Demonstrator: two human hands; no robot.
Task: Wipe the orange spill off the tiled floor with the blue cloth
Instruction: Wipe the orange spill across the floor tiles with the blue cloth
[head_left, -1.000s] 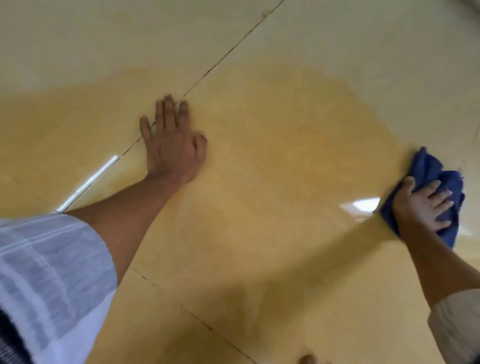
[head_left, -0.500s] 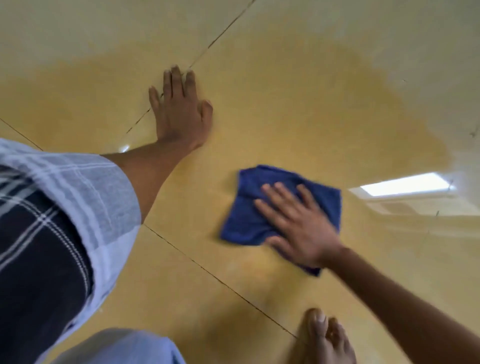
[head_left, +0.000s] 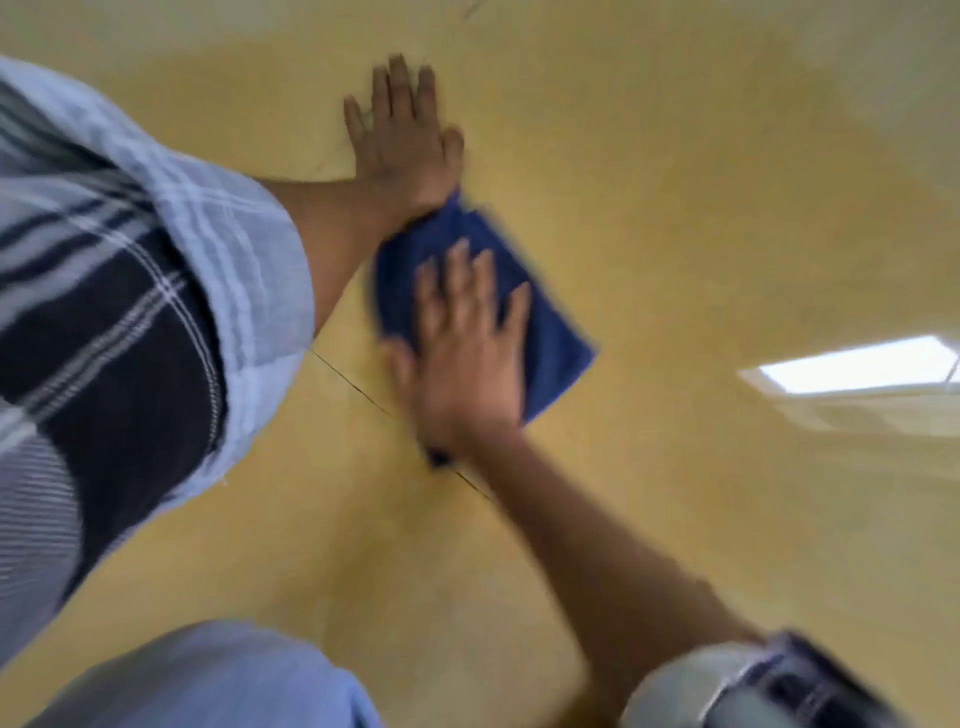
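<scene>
Tiled floor (head_left: 675, 519), orange spill (head_left: 649, 182), blurred right hand (head_left: 467, 353) seemingly flat on blue cloth (head_left: 550, 338).

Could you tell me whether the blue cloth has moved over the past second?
Yes. The blue cloth has slid left across the spill, reaching the planted left hand.

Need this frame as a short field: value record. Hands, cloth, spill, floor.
left hand: flat on the floor, fingers spread, empty
right hand: palm down, pressing on the blue cloth
blue cloth: spread on the floor, far corner touching the left wrist
orange spill: wide film over the tiles around both hands
tiled floor: pale and clean-looking at the far right; glossy, shows a light reflection
image quality: motion blur, fine detail unclear
</scene>
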